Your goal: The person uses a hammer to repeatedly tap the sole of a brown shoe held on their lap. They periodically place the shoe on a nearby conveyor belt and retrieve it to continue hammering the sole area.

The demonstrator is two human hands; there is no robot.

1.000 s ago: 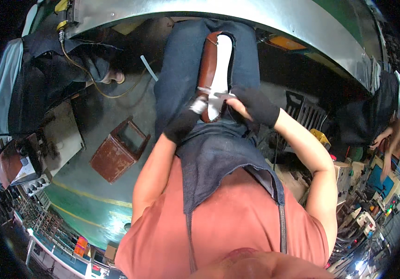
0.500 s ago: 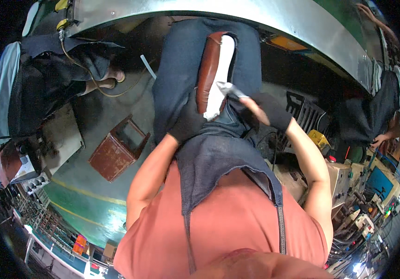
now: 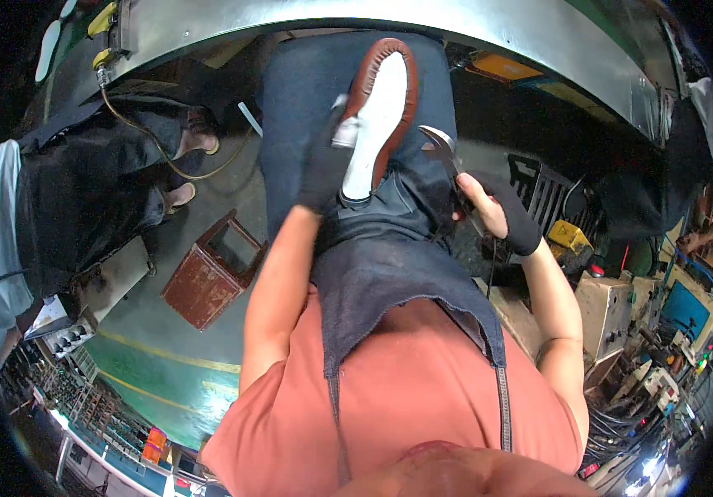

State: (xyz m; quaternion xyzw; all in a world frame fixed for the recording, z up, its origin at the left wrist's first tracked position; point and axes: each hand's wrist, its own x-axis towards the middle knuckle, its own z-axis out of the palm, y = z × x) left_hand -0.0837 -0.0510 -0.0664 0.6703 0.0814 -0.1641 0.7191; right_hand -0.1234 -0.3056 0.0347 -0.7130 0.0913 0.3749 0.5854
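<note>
At upper centre, the left hand (image 3: 326, 166) has its fingers grasping a white-bottomed brown shoe (image 3: 385, 108); to its right, the right hand's (image 3: 505, 214) fingers clasp a curved-headed metal tool (image 3: 443, 151).

Right fingers (image 3: 478, 197) curled, forearms (image 3: 280, 261) forward

Shows white down the sole (image 3: 383, 116) and reddish brown on the shoe upper (image 3: 410, 93). Gleams silver at the head of the tool (image 3: 446, 155). Turns black over the gloved left hand (image 3: 323, 166) and right hand (image 3: 505, 214), dark blue on the apron (image 3: 410, 277), salmon on the shirt (image 3: 431, 364), green with yellow lines on the floor (image 3: 149, 371).
</note>
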